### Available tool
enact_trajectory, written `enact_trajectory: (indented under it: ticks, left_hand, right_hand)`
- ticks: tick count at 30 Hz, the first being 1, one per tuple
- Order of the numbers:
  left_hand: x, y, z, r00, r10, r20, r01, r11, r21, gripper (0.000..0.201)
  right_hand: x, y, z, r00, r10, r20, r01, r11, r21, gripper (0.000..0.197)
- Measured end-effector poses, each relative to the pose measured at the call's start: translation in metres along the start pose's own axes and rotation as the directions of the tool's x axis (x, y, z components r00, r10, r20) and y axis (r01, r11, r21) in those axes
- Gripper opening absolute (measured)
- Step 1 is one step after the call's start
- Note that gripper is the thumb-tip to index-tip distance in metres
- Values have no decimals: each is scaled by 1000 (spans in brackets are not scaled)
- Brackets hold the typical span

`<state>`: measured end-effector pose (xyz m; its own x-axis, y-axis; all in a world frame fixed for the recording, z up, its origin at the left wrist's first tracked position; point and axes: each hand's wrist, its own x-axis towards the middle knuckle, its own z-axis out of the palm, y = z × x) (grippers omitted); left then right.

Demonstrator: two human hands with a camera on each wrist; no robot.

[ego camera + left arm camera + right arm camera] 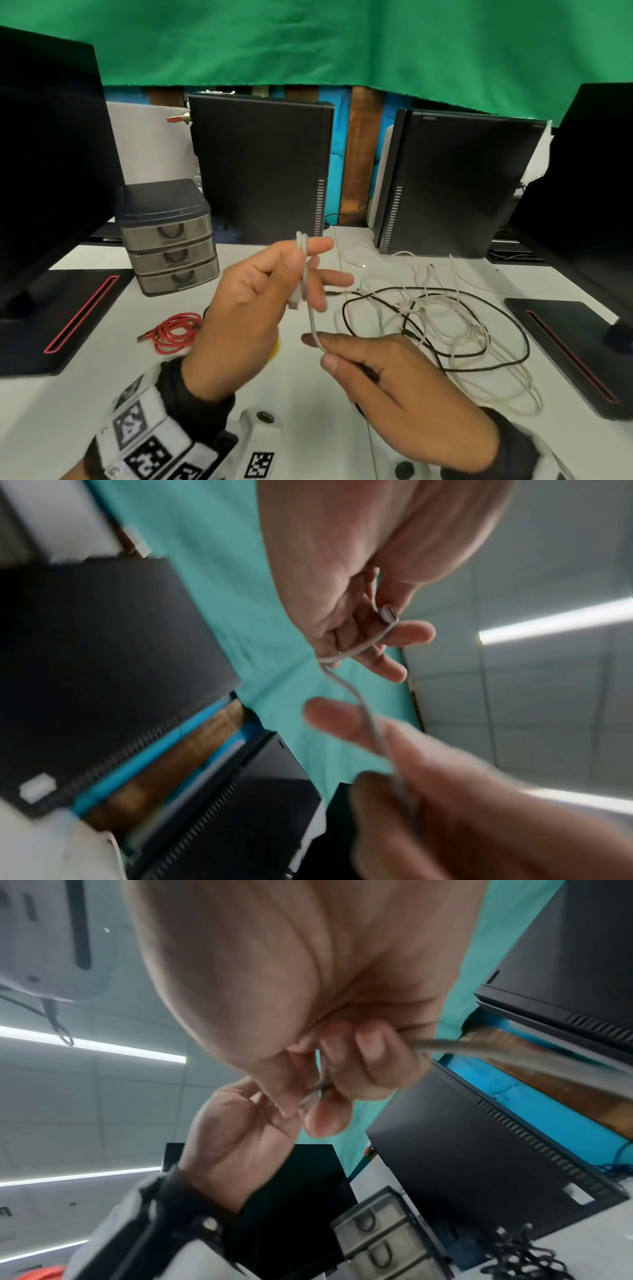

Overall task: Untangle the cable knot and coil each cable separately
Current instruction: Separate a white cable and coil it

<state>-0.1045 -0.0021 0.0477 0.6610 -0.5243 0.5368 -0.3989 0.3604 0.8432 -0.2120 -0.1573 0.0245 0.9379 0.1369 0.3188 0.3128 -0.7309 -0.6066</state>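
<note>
While left hand [253,308] winds white cable [313,329] round its fingers above desk [85,404], head view: right hand [394,387] pinches same cable just below, feeding it. Black cable [445,356] and remaining white strands lie tangled right of hands; red cable [173,330] left of them.
Left wrist view: plug [388,614] tucked against palm, one loop over fingers [411,634].
Right wrist view: thumb and fingers clamp cable.
Judgement: keep light tension, lay even turns, let slack slide through the pinch.

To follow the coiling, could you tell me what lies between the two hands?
In the head view, only a short stretch of white cable runs from left hand to right hand.
</note>
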Motion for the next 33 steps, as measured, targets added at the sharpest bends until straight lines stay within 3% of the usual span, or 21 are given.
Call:
enact_trajectory:
  ticks: [3,5,7,9,11,13,17,20,23,26,29,33]
  left_hand:
    - [-3,-9,8,997,61,46,-69,973,220,27]
    - [-6,-16,12,991,95,99,-128,902,413,28]
    - [-7,-21,11,977,110,181,-195,803,563,33]
    - [-7,-19,6,965,10,262,-162,808,566,34]
    - [-6,-12,3,924,-149,351,-14,907,422,35]
    - [-9,-5,1,879,-212,427,148,973,177,39]
    - [-6,2,-2,870,-110,481,260,931,-257,41]
    - [-5,5,-3,899,-18,438,254,836,-486,42]
    - [-3,7,-7,941,2,337,207,786,-582,47]
    - [2,3,-12,985,-61,158,125,892,-434,50]
    - [3,-7,-12,998,-27,52,27,1000,7,41]
    - [-3,-14,-5,985,-5,171,-65,914,401,23]
  right_hand:
    - [-5,-11,-8,996,7,84,1,996,-89,28]
    - [-9,-18,-16,994,-1,110,9,997,-74,22]
    - [-13,-20,-27,998,-18,53,19,999,-31,19]
    - [-17,-20,-39,998,-14,-58,17,998,57,22]
    - [-16,-20,-50,980,23,-197,13,984,177,11]
    - [-12,-15,-57,949,50,-310,33,966,257,7]
    - [1,11,-52,899,131,-417,46,920,388,14]
    - [8,25,-28,926,168,-337,-21,916,400,20]
    - [11,24,3,981,171,-88,-123,909,398,23]
    - [5,8,18,992,76,98,-101,953,284,29]
    - [-2,-10,4,987,36,154,-66,979,195,29]
    - [-11,-19,-19,995,3,103,-21,984,176,24]
